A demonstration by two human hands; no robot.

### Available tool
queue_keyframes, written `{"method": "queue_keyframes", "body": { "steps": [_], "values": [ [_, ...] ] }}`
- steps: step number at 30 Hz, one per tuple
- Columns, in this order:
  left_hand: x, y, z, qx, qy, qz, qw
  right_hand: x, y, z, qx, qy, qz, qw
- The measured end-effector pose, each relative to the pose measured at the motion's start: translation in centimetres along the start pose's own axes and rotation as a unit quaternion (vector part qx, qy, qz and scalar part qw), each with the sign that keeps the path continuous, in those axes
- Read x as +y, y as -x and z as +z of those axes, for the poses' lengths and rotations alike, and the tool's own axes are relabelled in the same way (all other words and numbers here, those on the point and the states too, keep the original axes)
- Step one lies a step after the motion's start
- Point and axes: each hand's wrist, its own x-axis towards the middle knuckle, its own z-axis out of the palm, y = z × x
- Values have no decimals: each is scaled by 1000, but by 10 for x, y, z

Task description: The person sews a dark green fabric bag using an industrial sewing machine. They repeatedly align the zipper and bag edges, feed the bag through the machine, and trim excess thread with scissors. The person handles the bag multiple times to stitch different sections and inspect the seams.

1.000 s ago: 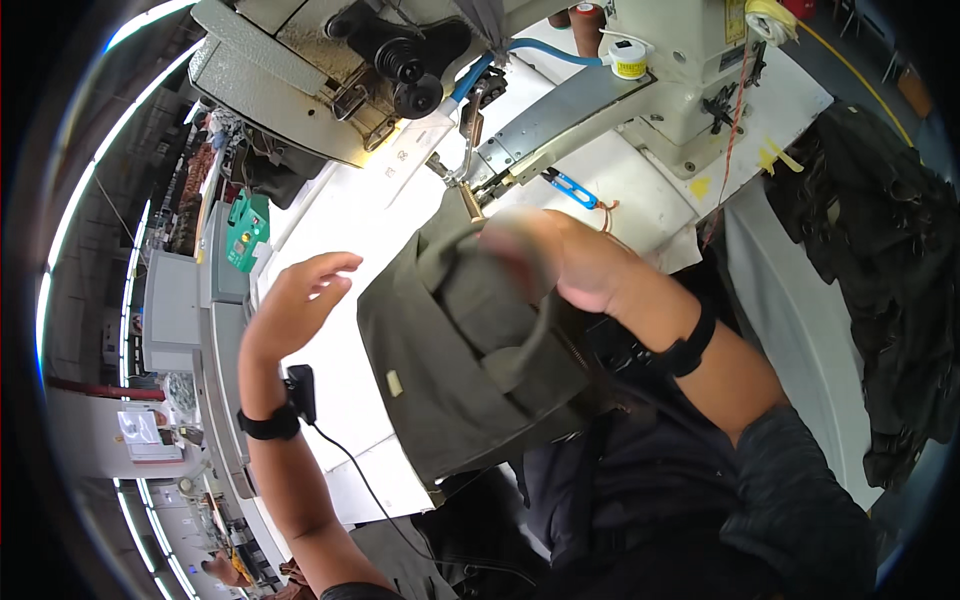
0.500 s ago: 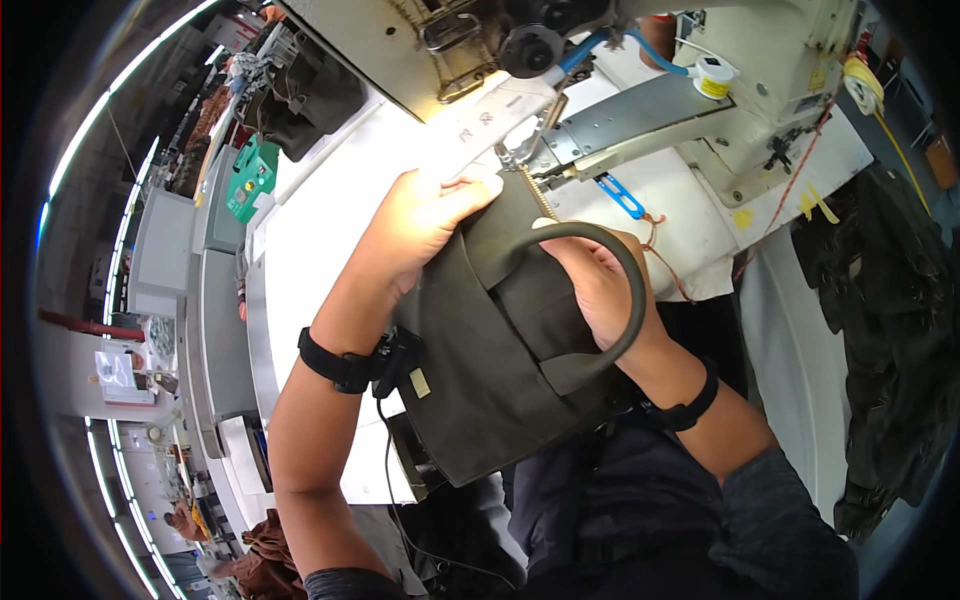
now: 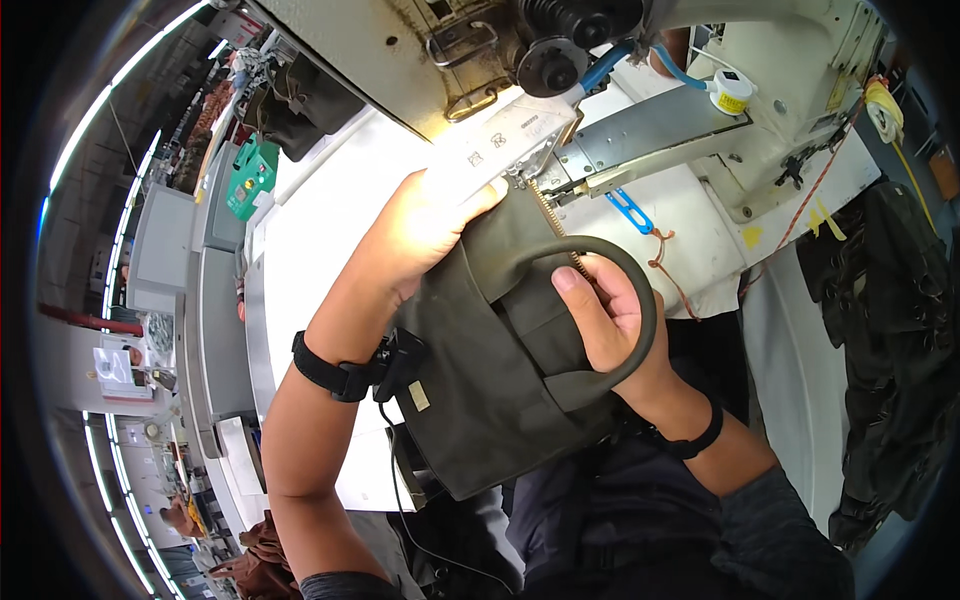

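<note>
An olive fabric bag (image 3: 480,380) with a looped handle and a brass zipper (image 3: 548,218) lies under the presser foot (image 3: 522,178) of an industrial sewing machine (image 3: 727,148). My left hand (image 3: 430,225) presses on the bag's upper left part beside the foot, fingers bent and lit brightly by the lamp. My right hand (image 3: 608,315) grips the bag's zipper edge through the handle loop, thumb on top. Both wrists wear black straps.
A blue slotted tool (image 3: 625,208) with cord lies on the white table (image 3: 320,230). Dark bags (image 3: 300,105) and a green case (image 3: 250,180) are at the upper left; dark fabric pieces (image 3: 875,350) hang at the right.
My left hand came down from the left onto the bag near the presser foot. My right hand moved slightly down and right with the bag, and more of the zipper now shows.
</note>
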Motion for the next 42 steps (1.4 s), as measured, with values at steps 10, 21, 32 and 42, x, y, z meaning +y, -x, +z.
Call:
{"method": "queue_keyframes", "body": {
  "steps": [10, 21, 32, 42],
  "values": [
    [-2, -11, -5, 4, -38, 96, 995, 8, -10, -8, -29, 16, 18, 999],
    [-13, -45, -41, -8, 30, 14, 999, 22, -33, 5, -12, 11, 8, 1000],
    [4, -24, -39, -14, -332, 235, 913, 4, -4, -41, -84, 100, 27, 991],
    [-18, 185, 132, 153, -514, 245, 808, -35, 34, -74, -189, 92, 145, 967]
  ]
}}
